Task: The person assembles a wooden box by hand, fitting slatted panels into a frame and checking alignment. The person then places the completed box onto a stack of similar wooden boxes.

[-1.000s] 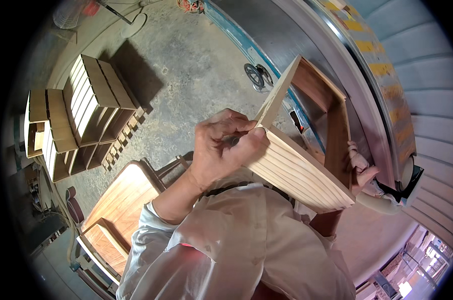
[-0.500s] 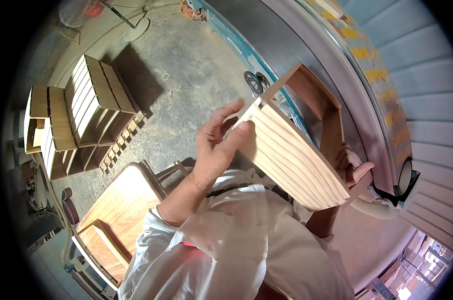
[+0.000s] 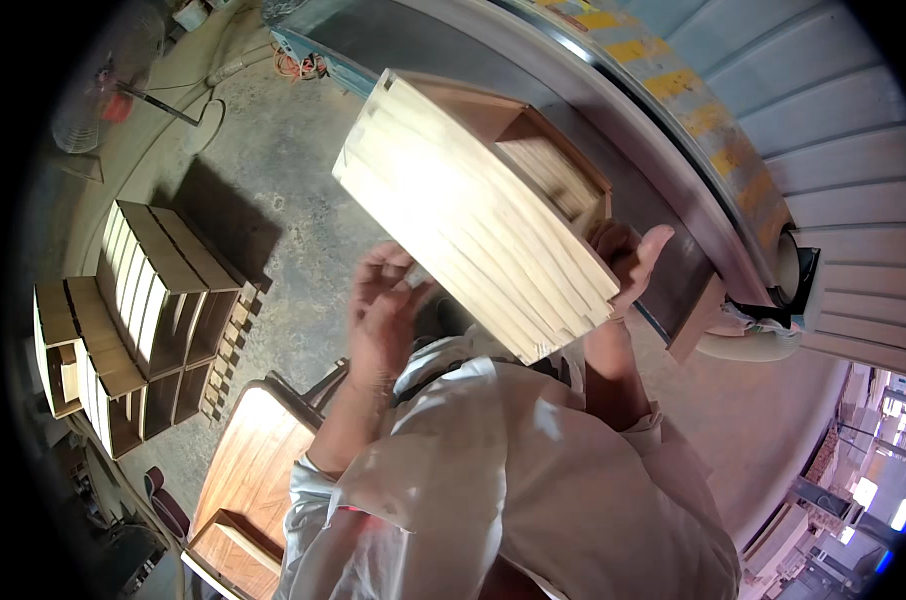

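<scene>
A pale wooden drawer box (image 3: 453,200) hangs tilted in front of me, its broad grained side toward me and lit by a bright glare. Past its upper edge I see into the open inside. My right hand (image 3: 628,260) grips its right end, thumb raised and fingers partly hidden behind the wood. Close to the lower left edge is my left hand (image 3: 381,305), slightly blurred, with loosely bent fingers apart and nothing held. Whether a fingertip touches the box I cannot tell.
Stacked wooden boxes (image 3: 138,320) stand on a slatted pallet at left. Nearer is a wooden tabletop (image 3: 248,450) with a small wood piece on it. A long machine bed (image 3: 663,215) with a yellow-striped guard runs along the right; a board (image 3: 695,318) rests at its near end.
The drawer box has swung up and to the left, its broad side turning more toward me. My left hand has come off its upper corner and dropped lower. My right hand still grips it.
</scene>
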Available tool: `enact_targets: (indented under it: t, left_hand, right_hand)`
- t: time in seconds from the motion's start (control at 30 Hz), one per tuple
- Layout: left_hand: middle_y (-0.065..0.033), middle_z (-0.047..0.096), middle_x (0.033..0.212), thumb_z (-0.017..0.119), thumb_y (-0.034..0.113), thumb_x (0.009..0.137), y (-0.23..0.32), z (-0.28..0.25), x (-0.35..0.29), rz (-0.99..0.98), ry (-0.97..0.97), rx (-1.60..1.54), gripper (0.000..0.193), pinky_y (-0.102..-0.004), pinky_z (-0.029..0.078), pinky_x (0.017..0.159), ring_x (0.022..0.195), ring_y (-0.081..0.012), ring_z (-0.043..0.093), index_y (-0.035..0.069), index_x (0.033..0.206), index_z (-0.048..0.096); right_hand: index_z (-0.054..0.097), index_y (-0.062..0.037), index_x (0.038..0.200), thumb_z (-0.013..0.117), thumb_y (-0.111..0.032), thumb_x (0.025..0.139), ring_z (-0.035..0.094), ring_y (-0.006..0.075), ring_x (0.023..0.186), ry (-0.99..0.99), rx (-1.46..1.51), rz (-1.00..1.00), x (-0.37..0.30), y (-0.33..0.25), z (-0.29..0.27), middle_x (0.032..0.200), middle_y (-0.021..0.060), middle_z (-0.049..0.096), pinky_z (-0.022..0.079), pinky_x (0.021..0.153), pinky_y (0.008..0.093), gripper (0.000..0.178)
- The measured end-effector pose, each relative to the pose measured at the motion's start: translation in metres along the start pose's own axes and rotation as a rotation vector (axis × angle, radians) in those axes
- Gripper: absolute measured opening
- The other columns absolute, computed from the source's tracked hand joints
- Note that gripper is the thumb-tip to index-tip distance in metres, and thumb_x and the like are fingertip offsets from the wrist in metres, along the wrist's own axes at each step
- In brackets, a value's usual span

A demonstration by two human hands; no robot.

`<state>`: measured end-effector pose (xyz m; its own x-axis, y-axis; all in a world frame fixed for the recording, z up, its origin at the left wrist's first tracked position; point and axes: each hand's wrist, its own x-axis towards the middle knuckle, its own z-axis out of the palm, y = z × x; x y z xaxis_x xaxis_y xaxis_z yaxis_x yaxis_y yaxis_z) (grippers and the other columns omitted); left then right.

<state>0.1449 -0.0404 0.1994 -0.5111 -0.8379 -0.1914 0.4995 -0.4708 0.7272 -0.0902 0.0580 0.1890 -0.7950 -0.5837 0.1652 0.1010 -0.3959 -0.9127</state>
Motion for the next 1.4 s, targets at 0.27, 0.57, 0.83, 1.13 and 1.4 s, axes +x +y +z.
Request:
enact_targets:
  t: [0.27,0.57,0.83,1.13,1.4]
  left_hand:
    - [-0.0089,0.060,0.124,0.076,0.028,0.083,0.006,0.036,-0.028,-0.320,-0.291,0.197,0.059,-0.0323,0.045,0.095,0.111,-0.0154,0.056,-0.001,0.128,0.052]
    - [-0.0088,0.066,0.112,0.074,0.011,0.084,0.006,0.020,-0.029,-0.259,-0.100,0.152,0.043,-0.0291,0.049,0.087,0.100,-0.0145,0.062,-0.004,0.121,0.058]
    - [-0.0157,0.064,0.110,0.039,0.045,0.101,-0.003,-0.039,-0.039,-0.369,0.142,0.171,0.051,-0.0430,0.048,0.094,0.105,-0.0279,0.062,0.000,0.123,0.051]
    - [-0.0236,0.047,0.125,0.041,0.053,0.098,-0.032,-0.087,-0.050,-0.214,0.321,0.256,0.066,-0.0535,0.047,0.092,0.112,-0.0392,0.053,0.003,0.140,0.031]
    - [-0.0147,0.062,0.098,0.054,0.028,0.094,-0.122,-0.131,-0.048,-0.176,0.632,0.083,0.028,-0.0404,0.055,0.072,0.093,-0.0292,0.065,0.005,0.110,0.059]
  right_hand:
    - [0.045,-0.0053,0.045,0.033,-0.057,0.100,0.045,0.0138,0.048,0.216,-0.166,0.020,-0.006,-0.003,0.048,0.047,0.0050,0.047,0.034,0.054,0.0257,0.076]
    - [0.046,0.0010,0.087,0.045,-0.008,0.095,0.050,0.0218,0.066,-0.043,-0.674,-0.322,-0.035,0.026,0.037,0.075,0.0113,0.054,0.039,0.060,0.0324,0.013]
    - [0.054,-0.0041,0.110,0.065,-0.027,0.092,0.054,0.0111,0.089,0.184,-0.847,-0.092,-0.026,0.047,-0.019,0.104,0.0027,0.058,0.045,0.080,0.0257,0.030]
    - [0.043,-0.0026,0.120,0.074,-0.043,0.077,0.052,0.0220,0.106,0.021,-0.518,0.631,0.011,0.132,-0.063,0.111,0.0112,0.053,0.046,0.085,0.0515,0.067]
    - [0.037,0.0033,0.127,0.062,-0.014,0.075,0.060,0.0312,0.098,0.092,-0.891,0.433,0.031,0.157,-0.088,0.109,0.0195,0.057,0.050,0.083,0.0395,0.060]
